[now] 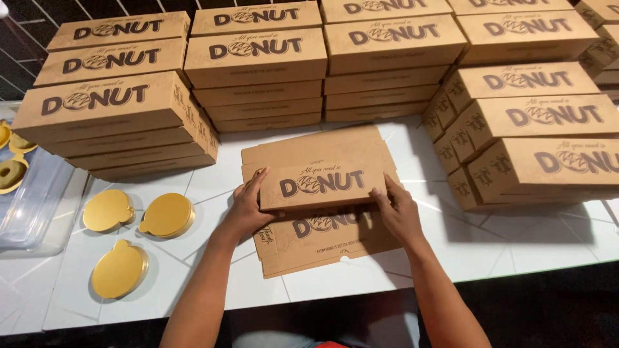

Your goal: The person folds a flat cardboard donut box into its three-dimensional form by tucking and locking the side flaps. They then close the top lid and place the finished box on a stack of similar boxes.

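Folding a flat box (322, 193) at the surface's (213, 187) near edge: left hand (248, 209) and right hand (400, 212) press its panel flat-fingered. Next, creases likely need firm, even pressure.

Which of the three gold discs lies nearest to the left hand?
The right one of the upper pair, nearest the left hand; the other upper disc and the lower disc lie farther left.
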